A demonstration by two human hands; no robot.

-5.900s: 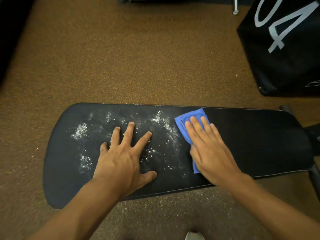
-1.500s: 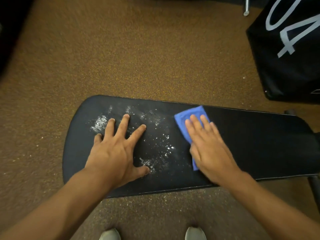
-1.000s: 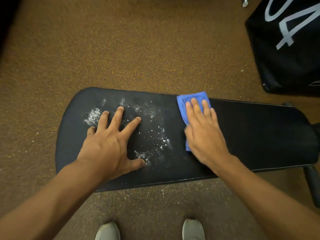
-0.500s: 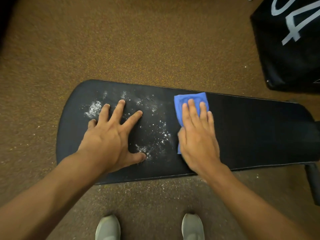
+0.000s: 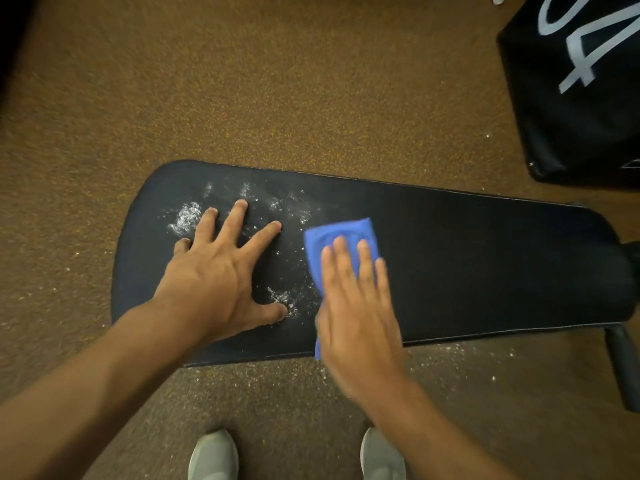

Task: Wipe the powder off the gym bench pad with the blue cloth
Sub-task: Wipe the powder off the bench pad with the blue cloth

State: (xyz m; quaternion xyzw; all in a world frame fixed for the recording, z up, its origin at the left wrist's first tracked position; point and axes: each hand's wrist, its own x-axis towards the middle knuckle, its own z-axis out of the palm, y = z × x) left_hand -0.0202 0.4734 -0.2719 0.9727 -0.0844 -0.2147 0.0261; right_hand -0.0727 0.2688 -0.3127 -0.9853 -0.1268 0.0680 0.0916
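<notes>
The black gym bench pad lies across the middle of the view. White powder is scattered over its left half, with patches near the far edge and by my left thumb. My left hand rests flat on the pad, fingers spread, holding nothing. The folded blue cloth lies on the pad right of the powder. My right hand presses flat on the cloth, covering its near part; it looks blurred.
Brown speckled floor surrounds the bench, with white specks below the near edge. A large black box with white markings stands at the far right. A black bench leg sticks out at right. My two grey shoes are at the bottom.
My right hand has slid the blue cloth from the pad's far edge toward the near edge. The powder beside the cloth has thinned. My left hand has stayed in place.
</notes>
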